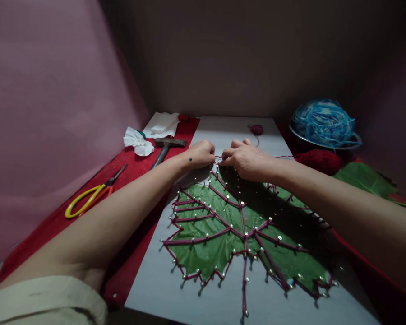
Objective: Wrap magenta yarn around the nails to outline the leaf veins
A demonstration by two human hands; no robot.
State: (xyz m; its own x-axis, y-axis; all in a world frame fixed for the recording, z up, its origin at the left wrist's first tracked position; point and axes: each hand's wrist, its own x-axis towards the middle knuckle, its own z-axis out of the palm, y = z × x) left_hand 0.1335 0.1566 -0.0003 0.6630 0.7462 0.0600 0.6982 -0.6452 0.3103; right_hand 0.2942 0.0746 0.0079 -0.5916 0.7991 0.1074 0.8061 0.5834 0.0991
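Observation:
A large green leaf [196, 253] lies on a white board [155, 280], with several nails along its edge and veins. Dark red thread [219, 230] runs from nail to nail over the veins and round the lower edge. At the leaf's far tip, my left hand [203, 153] is closed, its fingers pinched on the thread. Facing it, my right hand [245, 158] is also closed, thumb and forefinger pinched on the thread close to the tip nails. Thread stretches between the two hands and passes right under my right wrist.
Yellow-and-orange-handled scissors [84, 198], a hammer [169, 143] and crumpled white tissue [138, 142] lie on the red cloth [128, 234] at left. A small thread ball [256, 129] rests on the board's far end. At right are blue yarn [325, 123] in a metal bowl, red yarn [320, 161] and another leaf [363, 178].

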